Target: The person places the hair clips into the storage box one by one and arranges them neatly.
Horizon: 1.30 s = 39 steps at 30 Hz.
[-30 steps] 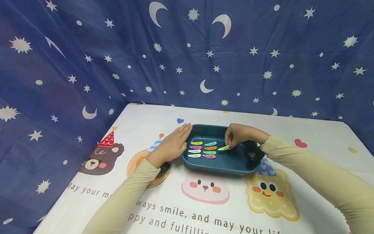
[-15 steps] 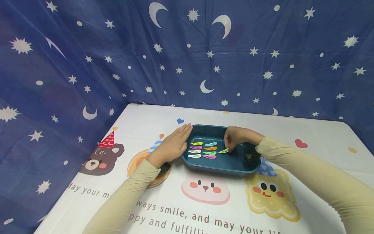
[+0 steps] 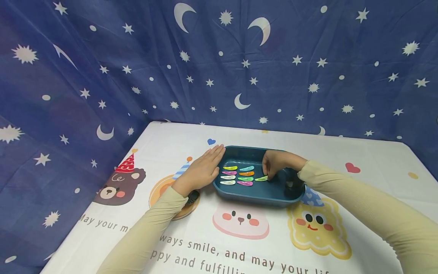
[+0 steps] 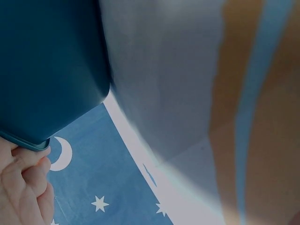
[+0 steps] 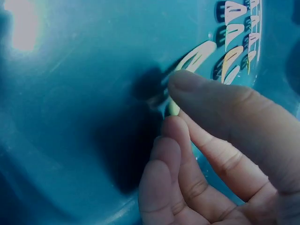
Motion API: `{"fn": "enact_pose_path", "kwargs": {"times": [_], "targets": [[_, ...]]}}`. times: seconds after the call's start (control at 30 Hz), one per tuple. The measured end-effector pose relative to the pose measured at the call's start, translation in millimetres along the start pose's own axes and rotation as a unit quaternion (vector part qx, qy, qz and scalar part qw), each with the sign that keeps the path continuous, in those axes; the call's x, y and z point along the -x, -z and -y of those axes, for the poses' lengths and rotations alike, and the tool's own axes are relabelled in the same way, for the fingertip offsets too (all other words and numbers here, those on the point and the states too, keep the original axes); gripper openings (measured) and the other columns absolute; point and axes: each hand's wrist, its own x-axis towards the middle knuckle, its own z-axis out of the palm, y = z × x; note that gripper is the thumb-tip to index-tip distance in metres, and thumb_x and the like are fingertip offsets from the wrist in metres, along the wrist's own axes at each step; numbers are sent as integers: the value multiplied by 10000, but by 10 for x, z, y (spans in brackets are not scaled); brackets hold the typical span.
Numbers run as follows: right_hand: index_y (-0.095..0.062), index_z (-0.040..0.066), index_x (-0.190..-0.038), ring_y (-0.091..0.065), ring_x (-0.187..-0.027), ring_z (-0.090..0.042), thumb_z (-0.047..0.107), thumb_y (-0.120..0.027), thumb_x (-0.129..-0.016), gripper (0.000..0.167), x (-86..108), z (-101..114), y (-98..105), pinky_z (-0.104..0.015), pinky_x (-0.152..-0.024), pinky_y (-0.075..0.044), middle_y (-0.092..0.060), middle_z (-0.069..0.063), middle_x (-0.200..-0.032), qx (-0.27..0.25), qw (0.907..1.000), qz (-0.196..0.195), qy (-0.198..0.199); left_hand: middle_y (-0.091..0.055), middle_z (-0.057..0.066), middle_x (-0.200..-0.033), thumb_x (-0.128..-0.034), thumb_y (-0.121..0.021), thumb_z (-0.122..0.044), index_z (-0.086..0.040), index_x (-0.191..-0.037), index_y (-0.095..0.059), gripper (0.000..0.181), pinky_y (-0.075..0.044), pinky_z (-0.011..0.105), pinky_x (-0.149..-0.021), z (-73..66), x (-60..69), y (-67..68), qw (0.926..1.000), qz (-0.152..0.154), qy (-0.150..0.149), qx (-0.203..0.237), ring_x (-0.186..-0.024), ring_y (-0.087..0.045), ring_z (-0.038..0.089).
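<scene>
My right hand pinches a yellow-green snap hair clip between thumb and fingertips, low inside a dark teal tray. In the right wrist view the clip sticks out past the thumb, tilted, with its shadow on the tray floor. Left of it lie two columns of hair clips; a green clip and an orange clip are nearest. My left hand rests against the tray's left rim with its fingers straight; in the left wrist view its fingers touch the tray's edge.
The far-left column holds a yellow clip, a pink clip and white clips. A printed white tablecloth lies under the tray. A blue star-patterned curtain hangs behind and at the left.
My right hand has moved slightly toward me, lowering the yellow-green clip from beside the orange clip to beside the green one and levelling it somewhat. The left hand has stayed put.
</scene>
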Motion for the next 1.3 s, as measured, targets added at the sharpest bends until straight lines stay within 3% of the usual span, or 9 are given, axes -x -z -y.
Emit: {"fn": "enact_pose_path", "kwargs": {"times": [0.3, 0.7, 1.0, 1.3], "targets": [[-694, -18, -840, -552, -642, -74, -26, -768, -693, 165, 40, -29, 69, -207, -626, -509, -658, -11, -703, -521, 9983, 226, -144, -126, 78, -1592, -962, -380, -207, -46, -1508, -135, 620, -129, 342, -1214, -6, -1, 13, 10000, 27, -18, -25, -1480, -97, 203], [-674, -51, -946, -602, -703, -73, -33, -752, -703, 256, 221, -87, 167, -246, -690, -553, -692, -132, -846, -1000, 9947, 194, 121, -125, 80, -1592, -963, -379, -209, -45, -1508, -135, 620, -130, 350, -1214, 17, -22, -8, 9999, 42, -84, -58, -1480, -96, 209], [-652, -62, -999, -616, -780, -114, -31, -741, -724, 291, 390, -156, 239, -265, -747, -565, -676, -153, -936, -1447, 9891, -115, 257, -119, 77, -1592, -960, -388, -209, -45, -1507, -129, 627, -131, 349, -1213, 52, -43, -31, 9999, 18, -142, 0, -1479, -97, 209], [-633, -90, -1045, -653, -870, -172, 0, -737, -741, 334, 585, -222, 303, -265, -765, -573, -673, -188, -987, -1823, 9792, -624, 638, -114, 72, -1593, -958, -395, -217, -47, -1508, -126, 635, -143, 338, -1210, 121, -32, -59, 9998, -18, -173, 90, -1479, -97, 205]]}}
